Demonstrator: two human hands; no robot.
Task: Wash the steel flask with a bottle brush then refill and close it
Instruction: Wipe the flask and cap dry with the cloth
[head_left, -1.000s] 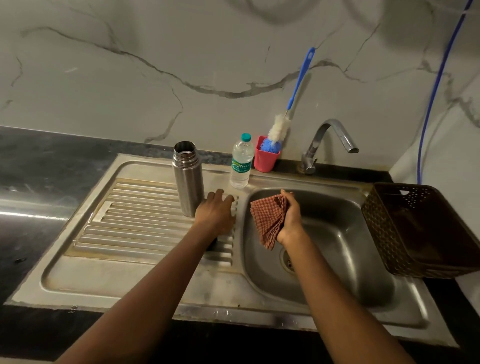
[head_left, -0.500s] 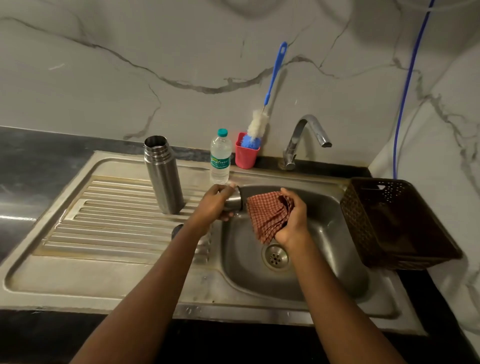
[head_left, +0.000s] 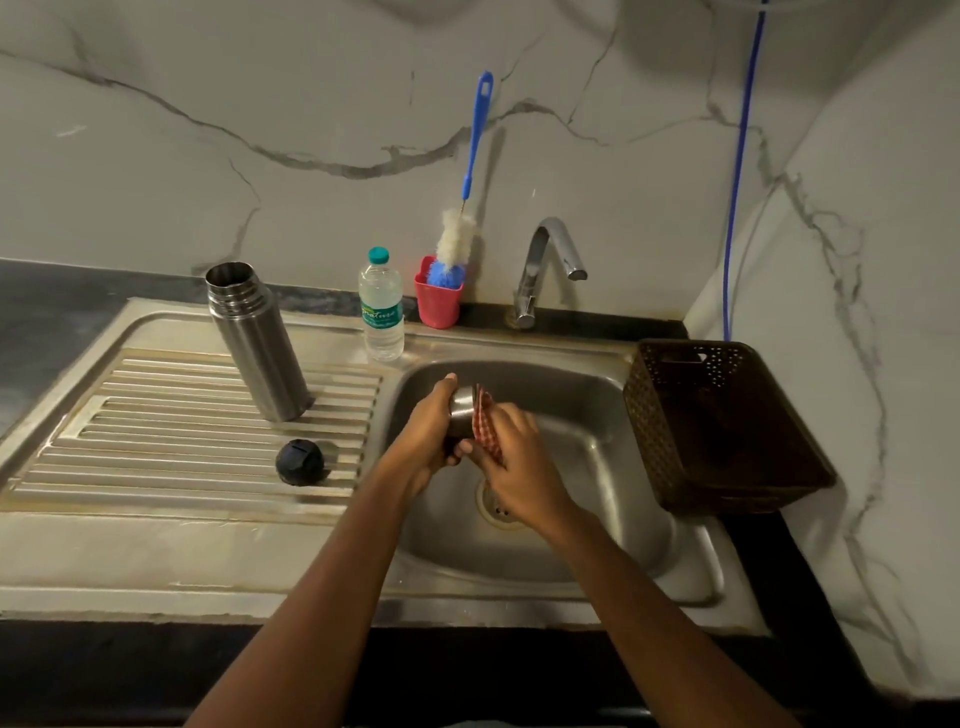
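The steel flask stands upright and uncapped on the ribbed drainboard. Its black stopper lies on the ribs in front of it. Over the sink basin, my left hand grips the flask's steel cup lid. My right hand holds a red checked cloth pressed against the lid's open end. The blue-handled bottle brush stands in a red cup against the wall. A small water bottle with a teal cap stands beside that cup.
The tap arches over the basin's back edge, with no water seen running. A dark brown plastic basket sits on the sink's right rim. A blue hose hangs down the wall corner. Dark counter extends left.
My left hand picked the steel lid up off the drainboard and carried it over the basin. The right hand brought the cloth against the lid. The black stopper now lies uncovered.
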